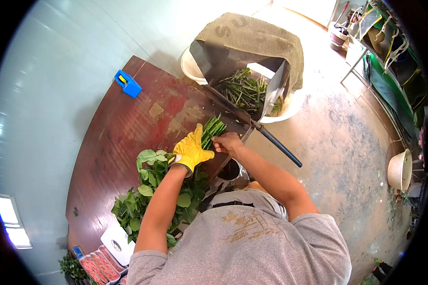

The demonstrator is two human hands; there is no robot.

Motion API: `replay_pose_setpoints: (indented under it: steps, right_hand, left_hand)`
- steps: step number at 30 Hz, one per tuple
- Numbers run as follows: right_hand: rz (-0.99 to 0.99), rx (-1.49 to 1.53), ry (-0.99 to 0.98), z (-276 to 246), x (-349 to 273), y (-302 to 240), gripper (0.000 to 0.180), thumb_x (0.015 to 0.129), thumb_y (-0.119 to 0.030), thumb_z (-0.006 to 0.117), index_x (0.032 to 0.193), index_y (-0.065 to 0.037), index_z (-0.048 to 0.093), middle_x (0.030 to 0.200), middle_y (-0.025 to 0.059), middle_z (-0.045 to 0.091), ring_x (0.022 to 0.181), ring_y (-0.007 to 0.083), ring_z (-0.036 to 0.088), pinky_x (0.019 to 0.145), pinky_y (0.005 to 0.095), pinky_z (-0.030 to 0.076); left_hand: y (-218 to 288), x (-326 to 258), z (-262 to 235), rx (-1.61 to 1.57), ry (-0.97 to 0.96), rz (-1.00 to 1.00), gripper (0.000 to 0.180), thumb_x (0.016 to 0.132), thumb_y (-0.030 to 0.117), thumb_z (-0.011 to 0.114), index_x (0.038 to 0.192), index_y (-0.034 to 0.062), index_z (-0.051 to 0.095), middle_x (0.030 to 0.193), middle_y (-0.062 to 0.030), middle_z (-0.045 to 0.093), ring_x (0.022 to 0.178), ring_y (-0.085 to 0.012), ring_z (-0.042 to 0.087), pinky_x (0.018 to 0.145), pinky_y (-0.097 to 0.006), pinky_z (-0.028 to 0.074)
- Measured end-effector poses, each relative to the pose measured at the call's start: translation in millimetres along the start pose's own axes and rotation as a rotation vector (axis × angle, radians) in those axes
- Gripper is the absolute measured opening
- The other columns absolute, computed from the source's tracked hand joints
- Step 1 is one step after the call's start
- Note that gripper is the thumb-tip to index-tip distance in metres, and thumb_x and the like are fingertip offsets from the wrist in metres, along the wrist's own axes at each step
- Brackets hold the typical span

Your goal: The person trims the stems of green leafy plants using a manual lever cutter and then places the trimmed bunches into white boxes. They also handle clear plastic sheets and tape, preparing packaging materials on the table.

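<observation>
A bunch of leafy green stems [213,129] lies over the right side of the wooden table, its bare stem ends pointing away from me. My left hand [189,149], in a yellow work glove, is closed around the bunch. The broad leaves [147,191] hang back toward me, partly behind my left forearm. My bare right hand [227,142] pinches at the stems from the right, its fingertips against them. Just beyond the stem ends, a long-handled cutting blade [279,146] sits along the table's edge, its black handle reaching out to the right.
Past the blade stands a white tub [290,108] with cut stem pieces [242,90] and a burlap sack [257,35] draped over it. A blue tape dispenser [128,84] rests on the reddish-brown table [104,152]. Red-and-white packs [100,266] are at lower left; a beige basin [399,170] is at right.
</observation>
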State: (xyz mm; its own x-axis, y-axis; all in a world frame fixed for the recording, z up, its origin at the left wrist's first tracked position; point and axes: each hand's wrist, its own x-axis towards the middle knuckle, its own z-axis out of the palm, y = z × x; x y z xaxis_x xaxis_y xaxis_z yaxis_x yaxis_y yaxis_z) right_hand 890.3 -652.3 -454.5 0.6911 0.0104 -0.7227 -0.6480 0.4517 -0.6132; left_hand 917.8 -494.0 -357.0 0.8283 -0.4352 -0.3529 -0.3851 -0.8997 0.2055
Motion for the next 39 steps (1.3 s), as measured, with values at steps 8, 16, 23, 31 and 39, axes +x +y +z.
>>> replay_pose_setpoints:
  steps: [8,16,23,31,39]
  right_hand:
    - [-0.108,-0.106,-0.093,-14.0,-6.7,3.1,0.018,0.088,-0.010,0.074,0.086,0.007,0.068,0.071,0.0077,0.066,0.056,0.0144,0.062,0.050,0.0271,0.055]
    - [-0.121,-0.010,0.002,0.2,2.3,3.5,0.021,0.086,-0.008,0.076,0.082,0.010,0.066,0.069,0.0127,0.068,0.053,0.0168,0.064,0.048,0.0309,0.056]
    - [-0.165,-0.051,0.003,3.7,-2.1,7.7,0.019,0.088,-0.010,0.074,0.079,0.006,0.068,0.066,0.0073,0.065,0.053,0.0140,0.062,0.048,0.0281,0.053]
    - [-0.249,-0.353,-0.037,-4.8,-4.0,-0.6,0.024,0.087,-0.010,0.073,0.087,0.013,0.066,0.069,0.0136,0.069,0.054,0.0166,0.066,0.050,0.0318,0.056]
    - [-0.492,-0.502,0.049,-45.5,-25.2,20.4,0.027,0.085,-0.011,0.072,0.106,0.005,0.069,0.080,0.0129,0.073,0.066,0.0185,0.070,0.061,0.0331,0.057]
  left_hand:
    - [-1.1,3.6,12.3,0.043,0.051,-0.029,0.097,0.072,0.042,0.070,0.154,0.0106,0.029,0.132,-0.0240,0.057,0.113,-0.0419,0.061,0.093,-0.049,0.050]
    - [-5.2,4.1,17.6,0.039,0.137,0.070,0.095,0.074,0.039,0.070,0.153,0.0075,0.027,0.122,-0.0249,0.061,0.105,-0.0428,0.063,0.087,-0.050,0.051]
    - [-3.7,5.3,14.3,0.023,0.062,0.049,0.117,0.064,0.053,0.080,0.156,0.0096,0.022,0.127,-0.0252,0.058,0.114,-0.0433,0.059,0.094,-0.049,0.049]
    - [-8.9,13.2,21.4,-0.029,0.072,-0.039,0.102,0.066,0.047,0.077,0.152,0.0134,0.034,0.133,-0.0208,0.058,0.115,-0.0409,0.060,0.094,-0.048,0.049]
    - [-6.2,15.7,8.4,-0.053,0.047,-0.063,0.091,0.068,0.045,0.074,0.146,0.0117,0.040,0.126,-0.0220,0.063,0.113,-0.0416,0.060,0.095,-0.048,0.049]
